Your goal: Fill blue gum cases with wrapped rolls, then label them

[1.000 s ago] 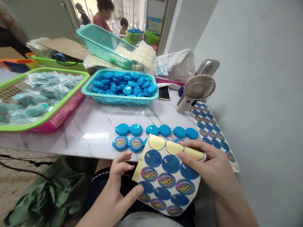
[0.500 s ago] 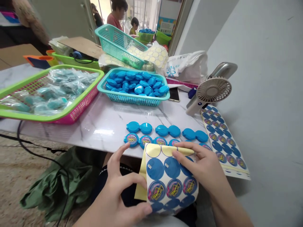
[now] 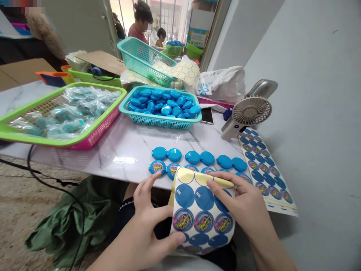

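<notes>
A sheet of round stickers (image 3: 204, 222), some plain blue and some printed with a pink and yellow design, is bent over between my hands. Its top row shows bare yellow circles. My right hand (image 3: 246, 201) pinches the upper right part, thumb in front and fingers behind. At the left edge, my left hand (image 3: 149, 220) has its thumb on the sheet's face and a finger behind it; the other fingers are spread. Just beyond lie blue hinged round cases (image 3: 199, 157), opened flat in a back row. The front-row cases (image 3: 157, 168) carry printed stickers and are partly covered by the sheet.
A turquoise basket (image 3: 160, 122) of blue cases stands behind the rows. To its left is a green-rimmed basket (image 3: 84, 141) of bagged items. A handheld fan (image 3: 251, 111) stands at right beside more sticker sheets (image 3: 266, 169). A phone (image 3: 208, 116) lies near the wall; people work in the background.
The sticker sheet has tilted and curled a little more at the bottom. My left hand has shifted slightly right, its thumb further onto the sheet. My right hand keeps its pinch.
</notes>
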`<state>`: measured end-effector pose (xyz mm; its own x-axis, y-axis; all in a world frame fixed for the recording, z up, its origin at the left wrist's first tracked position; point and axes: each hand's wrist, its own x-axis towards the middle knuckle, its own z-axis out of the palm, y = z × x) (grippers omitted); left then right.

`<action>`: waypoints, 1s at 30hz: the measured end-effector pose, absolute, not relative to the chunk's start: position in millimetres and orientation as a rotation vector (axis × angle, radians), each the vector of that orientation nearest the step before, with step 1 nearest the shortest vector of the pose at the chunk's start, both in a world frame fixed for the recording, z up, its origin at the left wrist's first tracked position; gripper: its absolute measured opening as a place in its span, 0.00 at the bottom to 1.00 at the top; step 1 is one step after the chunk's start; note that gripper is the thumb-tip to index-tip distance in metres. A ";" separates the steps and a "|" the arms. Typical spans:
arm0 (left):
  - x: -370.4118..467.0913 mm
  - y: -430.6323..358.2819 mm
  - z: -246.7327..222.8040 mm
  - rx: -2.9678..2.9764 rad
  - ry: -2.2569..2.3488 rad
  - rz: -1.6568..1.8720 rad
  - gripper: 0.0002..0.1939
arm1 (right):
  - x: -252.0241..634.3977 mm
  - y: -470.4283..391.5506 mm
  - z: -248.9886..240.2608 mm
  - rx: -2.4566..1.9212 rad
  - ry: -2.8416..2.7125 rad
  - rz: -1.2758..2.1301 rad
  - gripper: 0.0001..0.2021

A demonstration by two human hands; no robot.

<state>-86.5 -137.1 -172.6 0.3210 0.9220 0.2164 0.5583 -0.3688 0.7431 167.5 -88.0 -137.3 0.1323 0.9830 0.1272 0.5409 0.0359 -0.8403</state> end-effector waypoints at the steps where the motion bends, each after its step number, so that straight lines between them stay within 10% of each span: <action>1: -87.3 -136.6 -171.6 2.118 1.285 0.905 0.08 | 166.6 -87.7 -139.3 -1.611 -1.547 0.728 0.15; 26: -95.9 -119.7 -168.8 2.216 0.900 1.300 0.02 | 109.5 -102.0 -116.8 -0.752 -1.995 0.615 0.04; 30: -100.5 -121.1 -165.9 1.922 0.956 1.222 0.18 | 103.9 -99.5 -124.7 -0.724 -2.061 0.366 0.07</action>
<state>-100.5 -121.1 -165.9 0.2965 0.8449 0.4453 0.2294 -0.5156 0.8256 103.9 -99.5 -124.7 -0.4294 0.6189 0.6577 0.3544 0.7853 -0.5076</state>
